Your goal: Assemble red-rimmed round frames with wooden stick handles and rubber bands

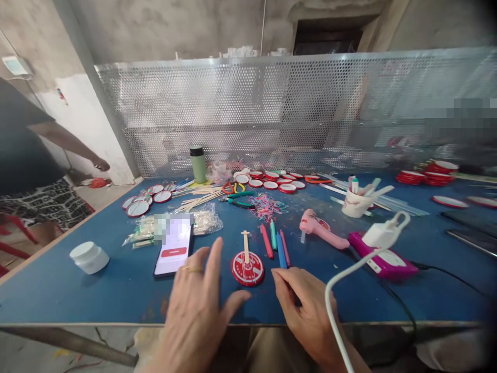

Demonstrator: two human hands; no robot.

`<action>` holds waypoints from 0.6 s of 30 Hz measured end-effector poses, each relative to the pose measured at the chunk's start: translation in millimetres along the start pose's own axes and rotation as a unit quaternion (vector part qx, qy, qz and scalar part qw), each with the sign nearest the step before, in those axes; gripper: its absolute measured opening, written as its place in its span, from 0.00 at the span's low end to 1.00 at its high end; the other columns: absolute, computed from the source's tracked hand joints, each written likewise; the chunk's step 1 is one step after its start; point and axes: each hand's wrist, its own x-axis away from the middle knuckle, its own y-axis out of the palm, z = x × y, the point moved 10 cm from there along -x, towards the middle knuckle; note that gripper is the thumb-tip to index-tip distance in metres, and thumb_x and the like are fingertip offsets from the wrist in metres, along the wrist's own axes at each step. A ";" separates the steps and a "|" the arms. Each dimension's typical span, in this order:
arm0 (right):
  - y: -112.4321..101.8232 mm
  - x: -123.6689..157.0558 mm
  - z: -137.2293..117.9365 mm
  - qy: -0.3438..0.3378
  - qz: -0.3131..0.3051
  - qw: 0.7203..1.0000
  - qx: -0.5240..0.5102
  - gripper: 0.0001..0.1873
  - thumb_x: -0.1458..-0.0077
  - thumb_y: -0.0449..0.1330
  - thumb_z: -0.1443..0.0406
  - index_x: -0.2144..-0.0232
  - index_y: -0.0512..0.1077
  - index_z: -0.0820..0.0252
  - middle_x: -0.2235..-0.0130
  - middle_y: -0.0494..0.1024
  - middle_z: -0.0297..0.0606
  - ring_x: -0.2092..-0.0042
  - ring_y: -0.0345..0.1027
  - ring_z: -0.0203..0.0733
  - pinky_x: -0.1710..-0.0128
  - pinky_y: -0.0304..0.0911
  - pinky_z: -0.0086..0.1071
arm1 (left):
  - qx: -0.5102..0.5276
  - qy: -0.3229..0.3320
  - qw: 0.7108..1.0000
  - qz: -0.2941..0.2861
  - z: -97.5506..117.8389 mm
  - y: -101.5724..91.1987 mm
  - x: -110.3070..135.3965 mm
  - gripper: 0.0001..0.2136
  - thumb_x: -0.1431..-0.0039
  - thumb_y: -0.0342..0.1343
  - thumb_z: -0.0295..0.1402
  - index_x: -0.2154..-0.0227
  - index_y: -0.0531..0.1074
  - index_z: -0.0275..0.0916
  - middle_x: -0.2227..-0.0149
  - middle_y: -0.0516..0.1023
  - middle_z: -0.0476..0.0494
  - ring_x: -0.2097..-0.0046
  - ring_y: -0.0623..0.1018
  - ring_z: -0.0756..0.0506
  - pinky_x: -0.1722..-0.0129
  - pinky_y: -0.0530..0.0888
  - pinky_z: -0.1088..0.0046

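Note:
My left hand (198, 298) is raised above the table's front edge, thumb and fingers spread, holding nothing. Behind its fingertips lies a phone (173, 254) with a lit screen. Between my hands is a round red-and-white disc (247, 274), with a wooden stick (246, 246) lying across its upper part. My right hand (305, 305) is closed, thumb against the curled index finger; what it holds, if anything, is hidden. Its fingers meet the lower end of a blue pen (281, 249). Beside that lie a red pen (266, 241), a green pen (273, 234) and a pink pen (284, 247).
A pink glue gun (324, 233), a magenta power box (382, 261) and a white cable (330, 305) are at right. A white jar (89, 257) stands left. Farther back are pliers (238, 199), a paper cup (354, 204) and a green bottle (199, 167). Another person (31, 150) stands left.

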 end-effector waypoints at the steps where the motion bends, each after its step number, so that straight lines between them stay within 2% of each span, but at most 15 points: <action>1: -0.4 0.8 0.4 -0.001 0.009 1.000 0.014 0.05 0.38 0.56 0.72 0.64 0.72 0.61 0.74 0.71 0.34 0.71 0.64 0.36 0.67 0.55 0.32 | 0.008 0.005 1.000 -0.021 14.1 10.6 -7.3 0.43 0.44 0.59 0.50 0.31 0.47 0.37 0.46 0.67 0.27 0.48 0.71 0.32 0.50 0.70 0.55; 2: -0.8 1.3 0.3 -0.004 0.017 0.999 0.028 0.05 0.38 0.56 0.72 0.64 0.72 0.61 0.74 0.71 0.34 0.71 0.64 0.37 0.67 0.55 0.32 | 0.011 0.016 0.998 -0.056 27.5 23.8 -14.8 0.47 0.47 0.61 0.51 0.31 0.47 0.36 0.48 0.69 0.27 0.50 0.72 0.33 0.53 0.70 0.56; 4: -1.1 1.3 -0.6 -0.009 0.027 0.998 0.047 0.06 0.37 0.56 0.72 0.65 0.72 0.61 0.75 0.71 0.35 0.71 0.64 0.37 0.68 0.54 0.32 | -0.013 0.007 0.995 -0.099 41.2 42.6 -29.0 0.50 0.52 0.64 0.52 0.32 0.48 0.33 0.54 0.72 0.29 0.54 0.73 0.32 0.56 0.70 0.55; 7: -0.2 -0.6 -2.5 -0.014 0.027 0.998 0.062 0.08 0.37 0.55 0.71 0.67 0.72 0.60 0.77 0.69 0.33 0.75 0.62 0.36 0.70 0.52 0.32 | -0.054 0.000 0.989 -0.138 48.4 55.4 -42.2 0.48 0.52 0.64 0.50 0.32 0.52 0.32 0.58 0.73 0.30 0.57 0.73 0.33 0.57 0.69 0.55; 11: 1.4 -3.5 -4.2 -0.020 0.023 0.998 0.063 0.11 0.37 0.54 0.70 0.72 0.70 0.59 0.79 0.68 0.33 0.76 0.62 0.35 0.71 0.53 0.32 | -0.053 -0.012 0.984 -0.169 44.9 58.5 -43.7 0.41 0.45 0.60 0.42 0.32 0.52 0.33 0.57 0.73 0.30 0.55 0.73 0.32 0.56 0.70 0.55; 13: 2.0 -4.8 -3.2 -0.018 0.019 0.998 0.054 0.14 0.36 0.53 0.70 0.75 0.68 0.58 0.79 0.69 0.34 0.76 0.63 0.35 0.71 0.55 0.31 | -0.030 -0.024 0.985 -0.171 40.5 59.1 -41.7 0.40 0.45 0.59 0.38 0.32 0.50 0.34 0.57 0.73 0.30 0.53 0.73 0.31 0.55 0.70 0.54; 16: 1.0 -7.6 -1.4 -0.013 0.007 0.999 0.033 0.14 0.36 0.53 0.70 0.75 0.69 0.58 0.79 0.69 0.33 0.77 0.63 0.34 0.72 0.55 0.30 | 0.035 -0.059 0.985 -0.157 29.0 59.0 -39.2 0.41 0.46 0.58 0.36 0.31 0.48 0.34 0.54 0.72 0.30 0.51 0.72 0.31 0.51 0.69 0.52; 18: -1.6 -11.0 2.3 0.003 -0.004 1.000 0.006 0.12 0.36 0.53 0.70 0.72 0.72 0.59 0.79 0.69 0.33 0.77 0.62 0.34 0.73 0.56 0.29 | 0.120 -0.086 0.977 -0.152 20.7 58.9 -38.1 0.42 0.46 0.58 0.37 0.31 0.47 0.34 0.53 0.71 0.31 0.49 0.71 0.31 0.49 0.68 0.51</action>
